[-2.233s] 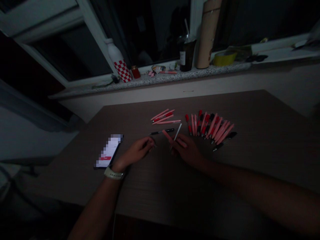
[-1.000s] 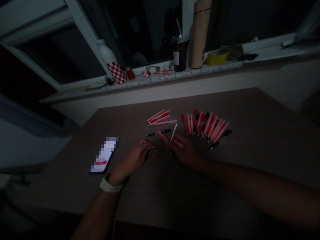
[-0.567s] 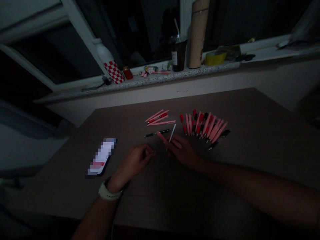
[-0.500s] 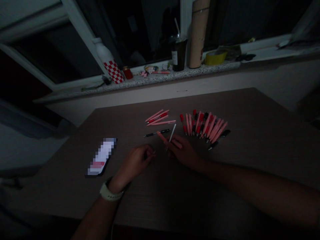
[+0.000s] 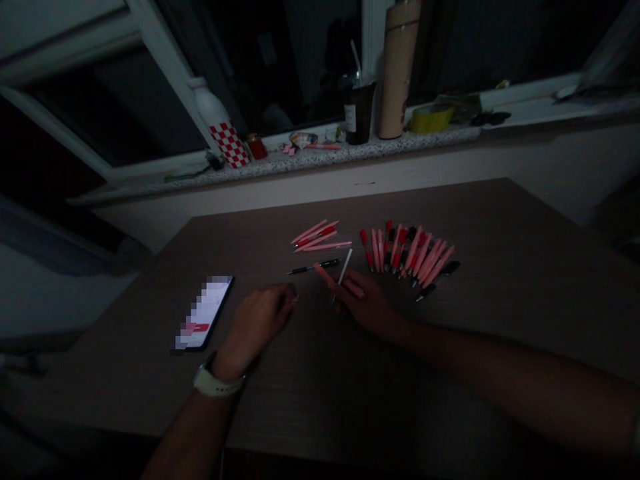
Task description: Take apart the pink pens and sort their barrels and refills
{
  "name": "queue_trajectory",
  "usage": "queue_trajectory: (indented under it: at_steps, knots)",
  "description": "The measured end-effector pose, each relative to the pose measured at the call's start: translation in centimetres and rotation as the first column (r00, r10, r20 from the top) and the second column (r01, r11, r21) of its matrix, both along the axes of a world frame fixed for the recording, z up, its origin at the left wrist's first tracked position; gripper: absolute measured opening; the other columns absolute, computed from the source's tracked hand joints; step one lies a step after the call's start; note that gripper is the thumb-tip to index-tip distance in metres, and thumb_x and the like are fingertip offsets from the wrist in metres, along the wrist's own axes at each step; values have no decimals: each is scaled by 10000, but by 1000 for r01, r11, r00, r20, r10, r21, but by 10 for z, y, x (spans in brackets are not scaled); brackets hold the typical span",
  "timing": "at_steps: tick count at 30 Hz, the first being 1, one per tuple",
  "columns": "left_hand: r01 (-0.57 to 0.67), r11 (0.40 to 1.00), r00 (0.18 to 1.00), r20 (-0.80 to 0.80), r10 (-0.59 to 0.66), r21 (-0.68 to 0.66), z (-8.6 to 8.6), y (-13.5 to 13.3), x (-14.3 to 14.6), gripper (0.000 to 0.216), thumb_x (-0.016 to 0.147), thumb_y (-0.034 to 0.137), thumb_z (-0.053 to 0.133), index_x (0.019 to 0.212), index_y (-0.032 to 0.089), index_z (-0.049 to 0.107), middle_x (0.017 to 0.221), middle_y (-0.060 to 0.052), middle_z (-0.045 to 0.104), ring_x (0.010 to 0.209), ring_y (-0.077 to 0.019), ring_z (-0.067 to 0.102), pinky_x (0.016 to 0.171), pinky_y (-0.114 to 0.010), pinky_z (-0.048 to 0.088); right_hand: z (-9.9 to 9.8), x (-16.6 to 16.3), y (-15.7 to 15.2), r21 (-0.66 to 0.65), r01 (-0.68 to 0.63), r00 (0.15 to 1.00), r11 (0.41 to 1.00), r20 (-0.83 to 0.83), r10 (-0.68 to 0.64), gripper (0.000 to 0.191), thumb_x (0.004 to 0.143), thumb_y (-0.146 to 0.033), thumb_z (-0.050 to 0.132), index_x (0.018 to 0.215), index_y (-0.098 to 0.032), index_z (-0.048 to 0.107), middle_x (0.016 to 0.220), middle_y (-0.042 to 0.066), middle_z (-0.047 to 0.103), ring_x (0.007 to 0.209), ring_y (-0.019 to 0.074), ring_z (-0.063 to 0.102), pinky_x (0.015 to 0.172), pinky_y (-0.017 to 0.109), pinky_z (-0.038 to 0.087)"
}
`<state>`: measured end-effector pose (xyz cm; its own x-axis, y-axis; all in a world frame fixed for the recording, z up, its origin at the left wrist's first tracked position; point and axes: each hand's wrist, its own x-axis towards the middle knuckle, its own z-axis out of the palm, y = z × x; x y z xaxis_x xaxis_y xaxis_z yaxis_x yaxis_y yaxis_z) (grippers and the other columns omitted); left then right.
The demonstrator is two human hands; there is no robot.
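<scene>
My right hand [image 5: 361, 300] is closed around pink pen barrel pieces [image 5: 323, 272] and a thin white pen refill [image 5: 345, 265] that sticks up between the fingers. To its left, my left hand [image 5: 263, 317] has thumb and fingers pinched together; a tiny pale bit shows at the tips, too small to name. A black pen [image 5: 314, 267] lies just beyond both hands. Behind it is a small group of pink and red pens [image 5: 315, 236]. A wide fanned row of pink, red and black pens [image 5: 407, 250] lies past my right hand.
A phone [image 5: 207, 313] with a lit screen lies left of my left hand. Along the windowsill [image 5: 300, 157] stand a checkered bottle [image 5: 229, 141], a red jar [image 5: 257, 146], a dark cup with a straw [image 5: 359, 113], a tall tumbler [image 5: 397, 73] and yellow tape [image 5: 431, 119].
My left hand has moved a little left, away from my right hand, still pinched. My right hand stays in place with the barrel pieces and refill.
</scene>
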<state>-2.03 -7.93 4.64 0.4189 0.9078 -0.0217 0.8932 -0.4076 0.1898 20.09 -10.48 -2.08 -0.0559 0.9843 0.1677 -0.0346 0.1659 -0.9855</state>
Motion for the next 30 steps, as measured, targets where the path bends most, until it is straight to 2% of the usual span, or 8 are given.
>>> queue_trajectory:
  at_steps: [4, 9, 11, 13, 18, 23, 26, 30]
  knots:
    - [-26, 999, 1000, -8, 26, -36, 0, 8, -8, 155, 897, 325, 532, 905, 247, 665, 879, -43, 720, 806, -227, 659, 659, -293, 402, -1, 0, 1, -23, -4, 1000, 1000, -5, 4, 271, 898, -491, 592, 909, -221, 602, 626, -44, 598, 527, 130, 593, 498, 233, 453]
    - [13, 999, 1000, 9, -13, -41, -2, 14, -11, 139, 887, 298, 538, 890, 250, 668, 869, -42, 720, 801, -225, 658, 662, -296, 409, -4, 0, 1, 11, -20, 1000, 1000, -20, 21, 245, 911, -468, 580, 886, -224, 599, 651, -40, 604, 540, 126, 597, 519, 236, 466]
    - [36, 999, 997, 66, -34, -28, -2, 14, -8, 145, 893, 294, 534, 886, 238, 668, 878, -48, 718, 812, -220, 658, 685, -298, 423, -4, 0, 2, 27, -9, 1000, 1000, -16, 9, 231, 911, -451, 585, 881, -222, 602, 658, -37, 609, 555, 125, 603, 537, 236, 473]
    - [68, 997, 979, 193, -58, -46, 0, 13, 0, 161, 904, 308, 534, 895, 221, 670, 890, -51, 717, 818, -204, 656, 706, -295, 442, -3, 0, 2, 25, 2, 1000, 1000, -20, -1, 232, 905, -449, 595, 877, -219, 603, 633, -38, 607, 551, 127, 606, 536, 236, 475]
    - [79, 982, 819, 573, 34, -171, 5, 8, 32, 183, 867, 346, 608, 927, 185, 669, 872, -54, 721, 766, -160, 644, 656, -267, 480, 1, -1, 3, -43, 22, 990, 999, -139, -28, 305, 860, -509, 626, 907, -209, 609, 655, -23, 639, 543, 138, 626, 490, 233, 481]
    - [96, 971, 636, 763, 110, -220, -3, 4, 72, 175, 823, 318, 664, 924, 176, 648, 919, -66, 732, 825, -170, 675, 748, -302, 546, 5, -1, 3, -71, 81, 973, 994, -213, -94, 322, 819, -525, 646, 879, -212, 603, 661, -20, 636, 547, 149, 619, 469, 242, 485]
    - [107, 973, 602, 793, 99, -203, -13, 2, 85, 211, 827, 344, 672, 942, 168, 654, 898, -65, 735, 793, -180, 684, 722, -313, 567, 3, 1, 5, -89, 118, 965, 989, -223, -136, 279, 807, -493, 643, 866, -225, 596, 653, -30, 627, 545, 151, 603, 483, 255, 486]
    - [99, 984, 594, 802, 63, -150, -22, 1, 86, 258, 860, 363, 655, 1037, 174, 663, 950, -67, 735, 813, -182, 687, 730, -303, 566, 2, 2, 6, -107, 155, 963, 982, -204, -175, 252, 821, -473, 621, 878, -229, 601, 696, -21, 651, 569, 158, 611, 506, 266, 487]
